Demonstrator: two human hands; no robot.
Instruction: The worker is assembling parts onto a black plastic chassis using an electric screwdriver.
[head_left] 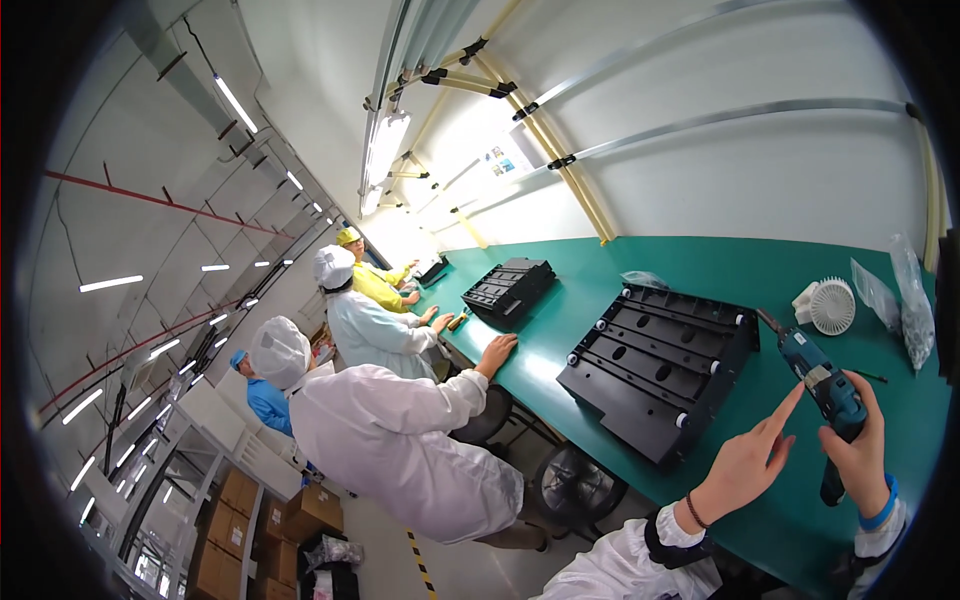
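My right hand (pixel 862 455) is wrapped round the grip of a teal and black power screwdriver (pixel 815 370). The tool tilts up and to the left, its tip close to the right edge of a large black plastic housing (pixel 655 365) on the bench. That housing has raised ribs, holes and several small white rollers along its edges. My left hand (pixel 742 470) holds nothing; its index finger stretches toward the screwdriver's body, and whether it touches I cannot tell. The thumb stands apart and the other fingers are partly bent.
A white handheld fan (pixel 830 305) and clear plastic bags (pixel 915 320) lie on the green bench (pixel 590 265) at right. Farther left sits another black housing (pixel 508 290). People in white coats (pixel 400 430) and one in yellow (pixel 378 287) line the bench. A black stool (pixel 575 485) stands below its edge.
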